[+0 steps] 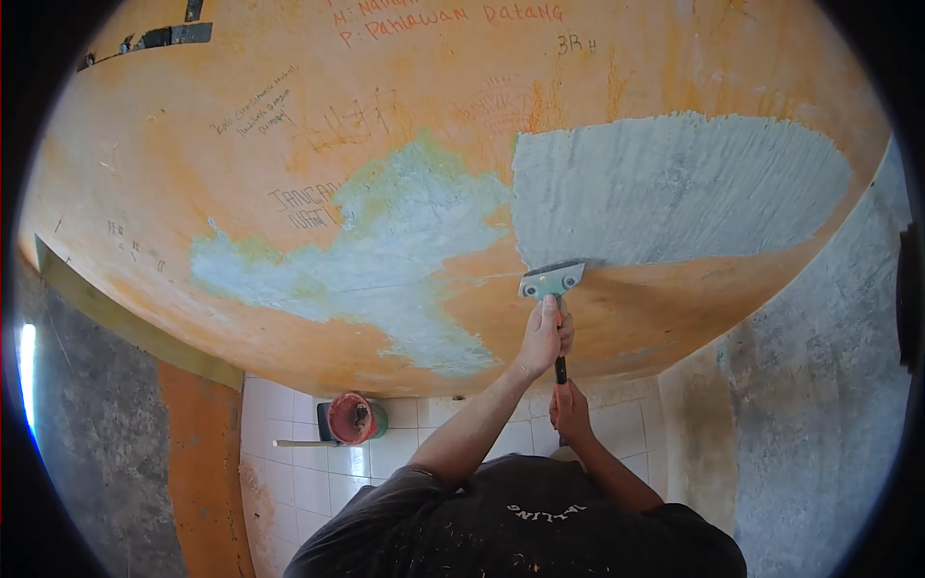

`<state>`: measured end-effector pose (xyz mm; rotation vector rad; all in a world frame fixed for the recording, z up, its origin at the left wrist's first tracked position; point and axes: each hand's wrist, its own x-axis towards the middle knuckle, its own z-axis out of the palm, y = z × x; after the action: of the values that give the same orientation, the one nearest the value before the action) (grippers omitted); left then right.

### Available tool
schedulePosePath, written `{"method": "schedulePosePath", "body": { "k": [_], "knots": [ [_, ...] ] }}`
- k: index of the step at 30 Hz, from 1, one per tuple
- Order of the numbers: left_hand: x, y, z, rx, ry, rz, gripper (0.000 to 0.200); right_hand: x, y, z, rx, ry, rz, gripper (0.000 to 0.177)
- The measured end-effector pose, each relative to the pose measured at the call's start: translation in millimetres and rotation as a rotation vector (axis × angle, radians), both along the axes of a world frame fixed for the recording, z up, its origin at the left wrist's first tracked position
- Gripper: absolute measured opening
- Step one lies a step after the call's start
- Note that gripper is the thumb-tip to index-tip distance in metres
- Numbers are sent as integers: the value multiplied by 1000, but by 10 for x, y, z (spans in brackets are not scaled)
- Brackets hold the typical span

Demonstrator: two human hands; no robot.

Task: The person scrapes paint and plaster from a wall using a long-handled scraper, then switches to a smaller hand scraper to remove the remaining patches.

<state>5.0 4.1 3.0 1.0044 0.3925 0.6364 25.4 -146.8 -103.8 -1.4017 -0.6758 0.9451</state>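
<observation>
Both my hands grip a long-handled scraper (552, 280), its wide blade lying against the orange painted wall. My left hand (546, 337) is closed high on the handle, just below the pale green head with its two round bolts. Lower down, my right hand (570, 412) wraps the reddish part of the handle. The blade's edge meets the lower left corner of a bare grey patch (674, 193) with streaky marks. To the left spreads an irregular pale blue-green patch (385, 255), with orange paint around it.
On the white tiled floor (501, 438) at the wall's foot stands a red bucket (349, 419). A dark tool with a pale handle (303, 443) lies beside it. Handwriting (453, 26) marks the upper wall. Grey side walls (819, 385) close in at right and left.
</observation>
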Motion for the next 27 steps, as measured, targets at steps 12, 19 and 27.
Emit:
{"method": "schedulePosePath", "body": {
  "k": [12, 19, 27],
  "knots": [
    [1, -9, -31, -133, -78, -36, 45, 72, -120, -37, -55, 13, -2, 36],
    [-24, -26, 17, -105, 13, 12, 45, -23, -87, -31, -79, -103, -22, 37],
    [-2, -31, 109, -85, 24, 38, 43, -60, -59, 224, -58, -326, -64, 46]
  ]
}}
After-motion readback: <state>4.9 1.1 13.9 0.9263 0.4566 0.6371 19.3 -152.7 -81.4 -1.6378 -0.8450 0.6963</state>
